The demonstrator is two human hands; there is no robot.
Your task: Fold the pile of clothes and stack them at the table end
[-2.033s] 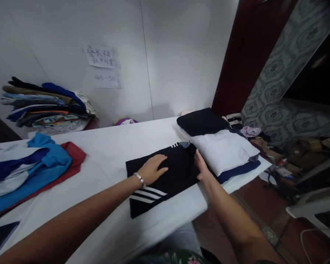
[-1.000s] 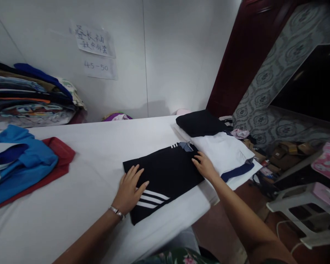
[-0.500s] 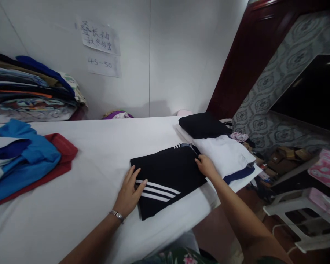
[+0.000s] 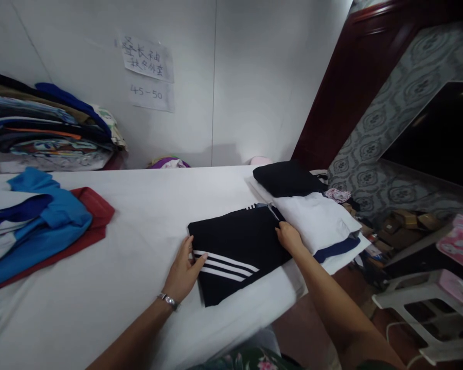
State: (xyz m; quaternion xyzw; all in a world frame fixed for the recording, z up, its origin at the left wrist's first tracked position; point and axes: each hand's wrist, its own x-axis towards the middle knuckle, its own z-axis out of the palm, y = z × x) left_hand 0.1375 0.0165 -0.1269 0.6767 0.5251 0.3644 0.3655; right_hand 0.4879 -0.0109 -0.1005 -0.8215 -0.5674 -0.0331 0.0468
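Observation:
A folded black jacket (image 4: 235, 236) with three white diagonal stripes lies on the white-covered table (image 4: 146, 288). My left hand (image 4: 185, 270) grips its left edge, thumb on top and fingertips at or beneath the border. At the opposite end, my right hand (image 4: 288, 237) has its fingers closed on the right edge near the collar; the fingertips are partly hidden. Just beyond that hand lies a folded white garment (image 4: 316, 218), with a navy piece (image 4: 336, 250) showing under it. Behind it rests a folded black garment (image 4: 287, 177).
Loose blue (image 4: 54, 221) and red (image 4: 96, 210) garments lie on the table's left. Behind them stands a tall stack of folded clothes (image 4: 50, 123). Paper signs (image 4: 146, 56) hang on the wall. A white plastic stool (image 4: 420, 303) and cardboard boxes (image 4: 401, 226) are at the right.
My left fingers have slid from the jacket's top to its left edge. My right hand stays at the right edge. The whole view has shifted slightly.

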